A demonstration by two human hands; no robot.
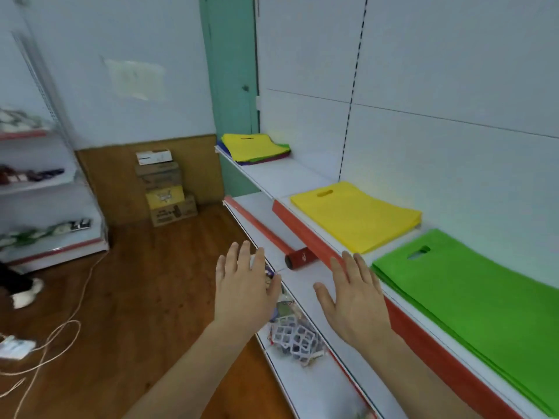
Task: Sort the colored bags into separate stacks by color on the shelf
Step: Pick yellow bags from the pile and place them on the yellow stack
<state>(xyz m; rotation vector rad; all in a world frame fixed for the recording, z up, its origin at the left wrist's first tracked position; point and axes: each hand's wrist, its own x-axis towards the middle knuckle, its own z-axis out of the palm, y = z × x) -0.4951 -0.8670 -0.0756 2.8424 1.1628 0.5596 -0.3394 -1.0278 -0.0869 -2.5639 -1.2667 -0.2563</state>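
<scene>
Wooden floor (127, 282) fills the left of the view, with a pale cable (79, 300) looping across it and a stack of cardboard boxes (165, 189) against the wall, well to the left of the shelf (302, 176). Nearer, the left hand (245, 291) hangs palm down in front of the shelf's lower tier, fingers straight and slightly spread, holding nothing. Just beyond its fingertips a dark red tube (299, 259) lies on that lower tier under the shelf's red edge. The right hand (352, 300) hovers beside it, close to the shelf's front edge, fingers likewise apart and empty. On the shelf's far left end sits a mixed pile of bags (255, 148), yellow on top with blue, green and red edges showing beneath. Midway along the shelf lies the yellow stack (357, 217). Just right of it, nearest the camera, lies the green stack (472, 297), apart from the yellow one.
</scene>
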